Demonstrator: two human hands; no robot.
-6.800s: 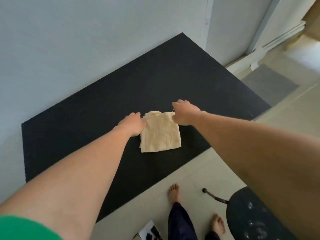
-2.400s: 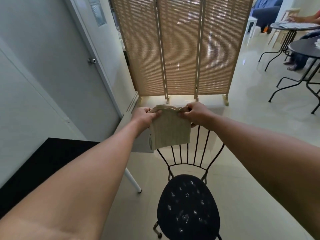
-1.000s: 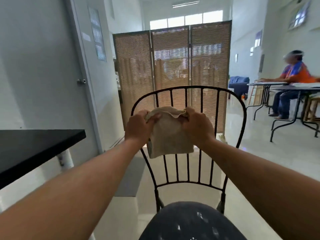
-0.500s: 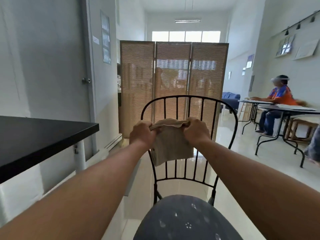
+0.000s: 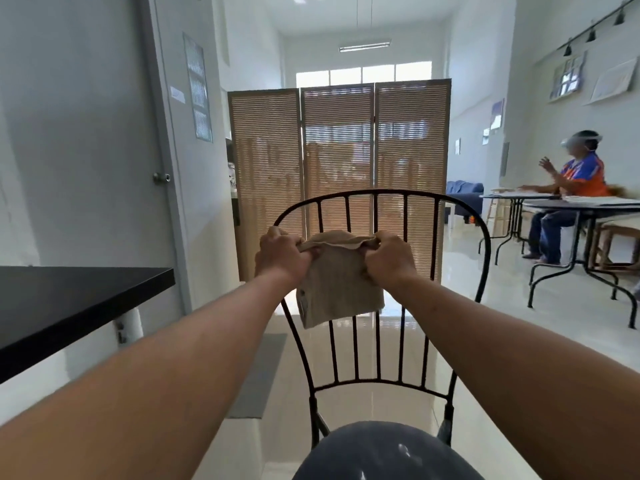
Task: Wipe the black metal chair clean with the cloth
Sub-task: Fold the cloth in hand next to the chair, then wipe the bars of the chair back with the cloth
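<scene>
A beige cloth [image 5: 341, 289] with a fine ribbed weave and a soft matt look is hanging at the centre of the frame, its top edge bunching where the left hand [image 5: 282, 258] and the right hand [image 5: 389, 259] are pinching it. Behind it, the black metal chair [image 5: 379, 341] is showing thin, smooth rods with a dull sheen; its round seat at the bottom edge is looking dark, catching pale glints. At the left, a black tabletop [image 5: 69, 306] is appearing matt and even. The folding screen [image 5: 339, 161] in the upper middle is showing woven, straw-coloured slats in wooden frames. The pale floor [image 5: 519, 323] at the right is gleaming, glossy and mirroring light.
</scene>
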